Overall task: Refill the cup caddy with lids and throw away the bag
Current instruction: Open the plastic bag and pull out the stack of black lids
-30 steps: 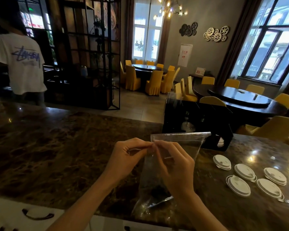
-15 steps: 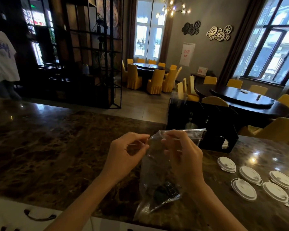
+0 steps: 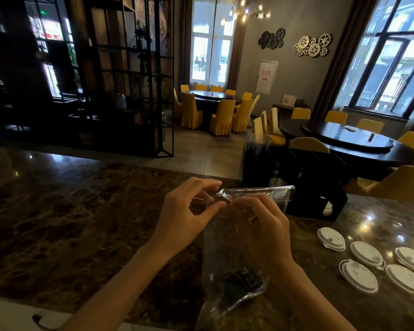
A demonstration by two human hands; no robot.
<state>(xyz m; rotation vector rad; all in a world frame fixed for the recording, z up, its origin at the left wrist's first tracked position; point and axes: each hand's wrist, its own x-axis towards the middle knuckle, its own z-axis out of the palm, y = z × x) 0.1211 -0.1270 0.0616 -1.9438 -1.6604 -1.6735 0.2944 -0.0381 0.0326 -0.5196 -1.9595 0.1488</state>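
A clear plastic bag (image 3: 227,254) hangs upright over the dark marble counter (image 3: 69,223), with a few dark lids (image 3: 243,281) at its bottom. My left hand (image 3: 187,216) pinches the bag's top edge at the left. My right hand (image 3: 261,230) grips the top edge beside it, fingers partly inside the mouth. The black cup caddy (image 3: 296,185) stands just behind the bag. Several white lids (image 3: 359,275) lie flat on the counter to the right.
A white drawer front with a dark handle (image 3: 41,321) runs below the counter's near edge. Beyond the counter are a black metal shelf (image 3: 120,75), round dark tables (image 3: 344,139) and yellow chairs (image 3: 221,115).
My hands have pulled the bag's top edges slightly apart and crumpled its upper left corner. The view has shifted right, and the person in the white shirt has left the frame.
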